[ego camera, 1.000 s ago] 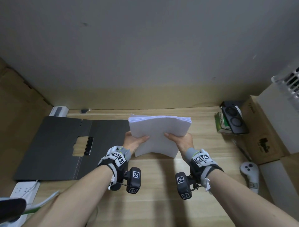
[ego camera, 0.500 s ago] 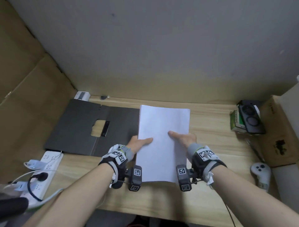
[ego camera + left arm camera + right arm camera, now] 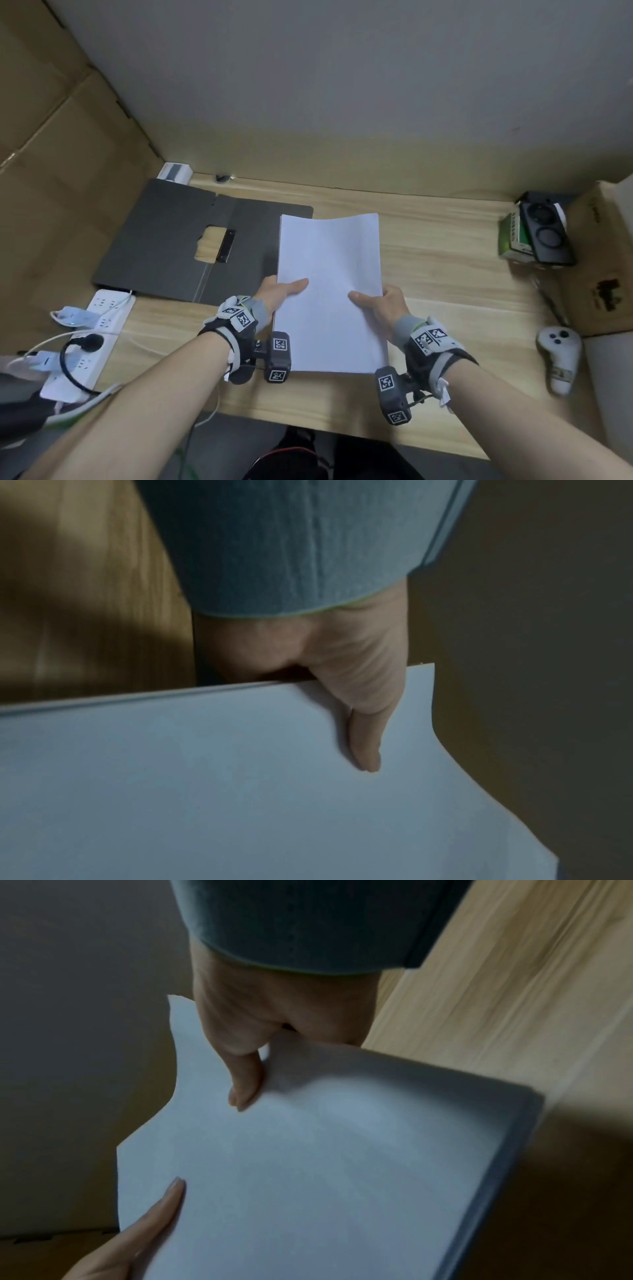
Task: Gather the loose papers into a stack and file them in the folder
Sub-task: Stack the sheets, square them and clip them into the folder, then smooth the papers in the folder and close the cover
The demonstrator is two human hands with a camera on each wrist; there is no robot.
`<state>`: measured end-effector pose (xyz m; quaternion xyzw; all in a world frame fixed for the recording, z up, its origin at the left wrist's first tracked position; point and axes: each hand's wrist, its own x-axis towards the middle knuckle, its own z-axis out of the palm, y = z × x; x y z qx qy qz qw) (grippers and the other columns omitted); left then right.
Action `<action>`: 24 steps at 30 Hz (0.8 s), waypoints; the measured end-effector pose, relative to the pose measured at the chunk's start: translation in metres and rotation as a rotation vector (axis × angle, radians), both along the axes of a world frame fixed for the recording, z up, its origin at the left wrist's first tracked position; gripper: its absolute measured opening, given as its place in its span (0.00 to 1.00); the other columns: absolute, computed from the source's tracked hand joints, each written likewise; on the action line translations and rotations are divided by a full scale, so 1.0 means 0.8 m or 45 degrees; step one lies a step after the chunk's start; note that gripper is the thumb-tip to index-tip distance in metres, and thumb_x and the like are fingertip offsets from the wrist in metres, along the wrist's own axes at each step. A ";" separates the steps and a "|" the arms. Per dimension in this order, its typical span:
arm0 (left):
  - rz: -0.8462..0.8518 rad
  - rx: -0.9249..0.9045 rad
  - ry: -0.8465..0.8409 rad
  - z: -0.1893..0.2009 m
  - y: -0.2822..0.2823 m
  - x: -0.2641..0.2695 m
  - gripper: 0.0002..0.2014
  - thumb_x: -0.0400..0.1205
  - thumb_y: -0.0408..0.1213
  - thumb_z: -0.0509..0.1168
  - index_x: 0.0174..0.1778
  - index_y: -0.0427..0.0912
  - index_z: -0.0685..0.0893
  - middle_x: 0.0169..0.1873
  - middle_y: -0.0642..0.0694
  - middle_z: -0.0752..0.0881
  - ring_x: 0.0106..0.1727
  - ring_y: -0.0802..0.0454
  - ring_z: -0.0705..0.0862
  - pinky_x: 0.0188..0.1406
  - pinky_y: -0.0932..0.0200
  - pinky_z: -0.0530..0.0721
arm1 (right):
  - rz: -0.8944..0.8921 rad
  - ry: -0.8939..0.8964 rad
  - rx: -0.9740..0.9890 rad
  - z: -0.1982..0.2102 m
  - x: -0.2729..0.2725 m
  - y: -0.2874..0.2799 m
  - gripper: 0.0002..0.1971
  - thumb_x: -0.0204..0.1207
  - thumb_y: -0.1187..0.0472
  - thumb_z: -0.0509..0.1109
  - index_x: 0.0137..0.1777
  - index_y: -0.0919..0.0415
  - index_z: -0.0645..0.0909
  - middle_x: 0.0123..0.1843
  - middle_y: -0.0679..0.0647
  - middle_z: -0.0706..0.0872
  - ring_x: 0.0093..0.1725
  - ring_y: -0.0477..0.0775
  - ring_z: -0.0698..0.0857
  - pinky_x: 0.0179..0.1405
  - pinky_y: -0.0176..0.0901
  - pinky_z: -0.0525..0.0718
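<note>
one squared-up stack of white paper sheets (image 3: 329, 274); the number of sheets in it cannot be told. one dark grey flat folder (image 3: 164, 246), lying open. two bare hands on the stack: one left hand (image 3: 279, 291) and one right hand (image 3: 380, 303). one light wooden table (image 3: 445, 246). two white power strips (image 3: 102, 315). one white game controller (image 3: 560, 356). one small green box (image 3: 512, 236) with one black twin-ringed device (image 3: 544, 233) lying on it. one brown cardboard box (image 3: 603, 274).
</note>
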<state>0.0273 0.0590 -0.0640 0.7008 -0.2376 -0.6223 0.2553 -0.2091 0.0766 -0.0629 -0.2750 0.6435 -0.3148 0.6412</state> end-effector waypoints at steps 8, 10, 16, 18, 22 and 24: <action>-0.642 -0.126 -0.970 -0.028 -0.013 0.032 0.32 0.84 0.48 0.56 0.83 0.45 0.57 0.85 0.48 0.50 0.85 0.46 0.48 0.82 0.44 0.54 | -0.164 0.060 0.059 -0.030 -0.016 -0.012 0.10 0.67 0.68 0.82 0.47 0.68 0.88 0.42 0.60 0.93 0.38 0.60 0.91 0.38 0.44 0.87; -0.941 0.063 -1.054 -0.050 -0.008 0.042 0.31 0.85 0.45 0.49 0.84 0.44 0.50 0.85 0.48 0.43 0.86 0.45 0.43 0.83 0.41 0.49 | -0.201 0.078 0.077 -0.038 -0.028 -0.013 0.10 0.67 0.68 0.82 0.47 0.67 0.88 0.42 0.60 0.93 0.39 0.61 0.91 0.39 0.46 0.87; -1.245 -0.006 -0.959 -0.041 0.004 -0.030 0.30 0.83 0.40 0.48 0.84 0.47 0.54 0.85 0.44 0.50 0.84 0.39 0.53 0.83 0.44 0.56 | -0.275 0.110 0.107 -0.053 -0.068 -0.012 0.12 0.65 0.68 0.83 0.48 0.69 0.88 0.44 0.62 0.93 0.39 0.61 0.91 0.42 0.47 0.87; -1.294 -0.018 -0.910 -0.041 -0.003 -0.060 0.29 0.82 0.41 0.50 0.83 0.50 0.59 0.84 0.41 0.56 0.82 0.37 0.61 0.81 0.45 0.61 | -0.288 0.135 0.099 -0.048 -0.085 -0.014 0.10 0.66 0.70 0.82 0.47 0.69 0.88 0.43 0.62 0.92 0.38 0.59 0.90 0.39 0.44 0.88; -1.271 -0.206 -0.826 -0.041 -0.024 -0.075 0.26 0.78 0.32 0.57 0.75 0.48 0.75 0.80 0.44 0.68 0.78 0.41 0.69 0.75 0.50 0.70 | -0.324 0.186 0.095 -0.040 -0.123 -0.019 0.09 0.68 0.71 0.80 0.47 0.69 0.86 0.42 0.60 0.91 0.35 0.56 0.89 0.32 0.38 0.86; -1.228 -0.303 -0.994 -0.049 -0.032 -0.058 0.34 0.77 0.35 0.63 0.81 0.51 0.64 0.85 0.45 0.52 0.85 0.41 0.53 0.80 0.42 0.62 | -0.359 0.175 0.101 -0.039 -0.133 -0.024 0.08 0.68 0.71 0.80 0.46 0.68 0.86 0.43 0.61 0.91 0.36 0.57 0.89 0.32 0.39 0.86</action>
